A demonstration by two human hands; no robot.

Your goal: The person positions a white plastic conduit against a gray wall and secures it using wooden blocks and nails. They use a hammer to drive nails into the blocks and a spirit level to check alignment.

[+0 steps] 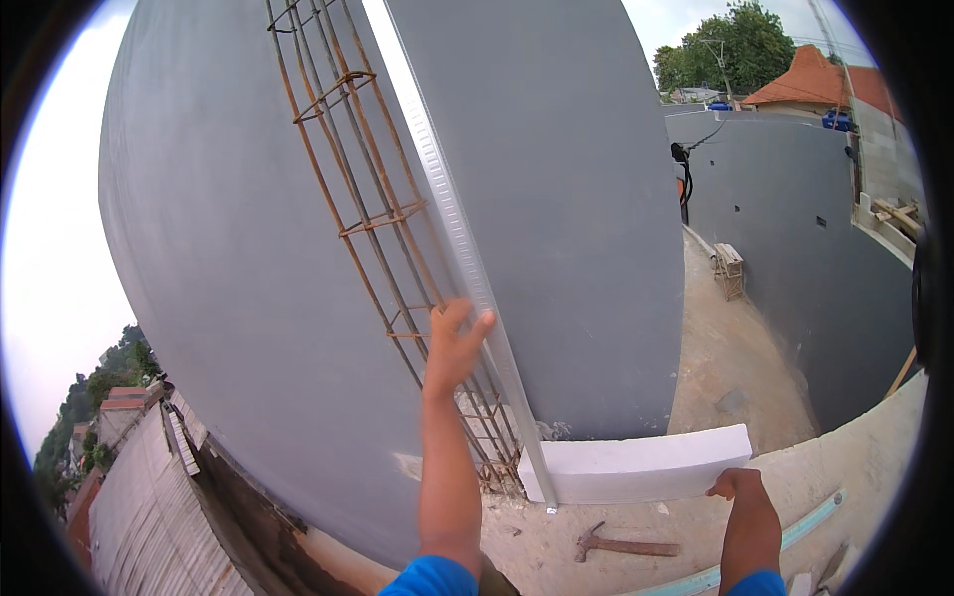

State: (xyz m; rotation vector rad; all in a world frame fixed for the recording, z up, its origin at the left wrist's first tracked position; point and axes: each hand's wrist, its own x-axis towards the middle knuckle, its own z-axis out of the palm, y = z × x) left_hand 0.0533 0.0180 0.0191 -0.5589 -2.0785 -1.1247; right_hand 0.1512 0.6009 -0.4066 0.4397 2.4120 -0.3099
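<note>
- Grey rendered walls [248, 248] met at a corner on a rooftop, with a bare concrete floor [735, 368] running off to the right and roofs and trees far below on the left.
- A rusty rebar cage [373, 214] stood upright against the corner, its foot in rough concrete.
- A long pale metal strip [452, 214] ran up the corner just right of the cage, tilted slightly, its lower end down by the block.
- The left hand [454, 345] was raised, fingers spread and loosely curled, thumb on the strip's edge, palm against the strip and cage bars; how firm the grip was could not be told.
- A white block [646, 464] lay flat at the base of the right wall, one end touching the strip's foot.
- The right hand [735, 484] rested on the block's lower right corner, fingers curled over the edge, closed about it.
- A hammer [621, 544] lay on the floor just below the block, between the two forearms.
- A pale green pipe [805, 524] lay at the right, near the right arm.
- A small wooden stool [728, 268] stood well apart by the far wall.
</note>
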